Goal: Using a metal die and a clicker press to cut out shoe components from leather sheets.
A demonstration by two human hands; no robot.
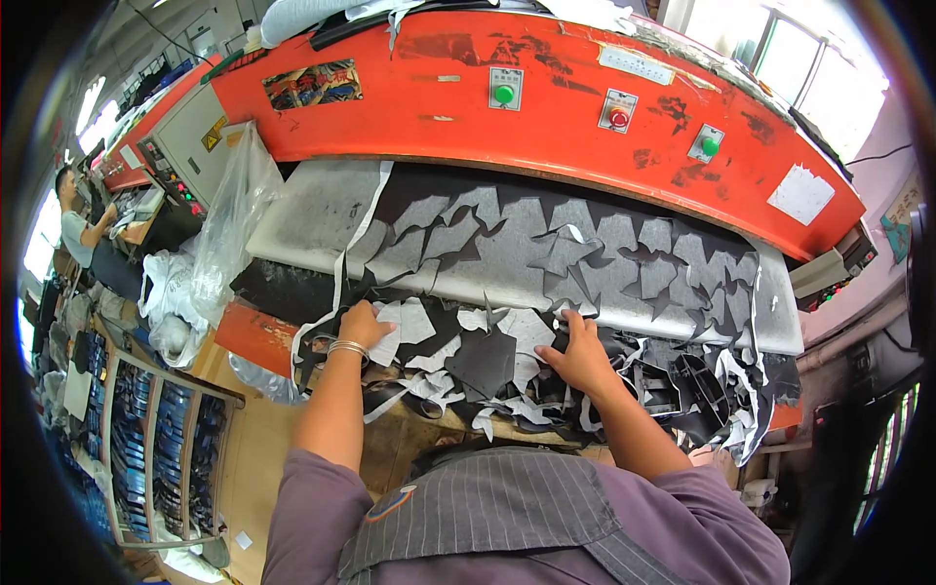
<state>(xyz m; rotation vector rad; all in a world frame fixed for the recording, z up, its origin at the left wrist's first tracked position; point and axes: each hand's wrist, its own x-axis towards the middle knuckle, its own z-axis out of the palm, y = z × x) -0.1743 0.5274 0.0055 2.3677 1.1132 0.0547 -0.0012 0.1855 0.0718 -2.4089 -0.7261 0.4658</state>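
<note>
Over the front of the press bed, my left hand [363, 327], with bangles at the wrist, has its fingers bent at the edge of a pale cut fabric piece [416, 320]. The tips are partly hidden, and it seems to grip there. To the right, my right hand [577, 356] has thumb and fingers apart, touching the pile beside another pale piece [526, 336]. A black cut piece [485, 361] lies between the hands. Behind them, a dark sheet with a pale face [507, 249] is cut into jagged shapes on the pale cutting board [312, 210].
An orange press beam [429, 107] with green and red buttons spans the back. Tangled scrap strips [673, 380] lie at the bed's front right. A clear plastic bag [229, 229] hangs left, above a rack [161, 439] of blue items. Another person [83, 229] stands far left.
</note>
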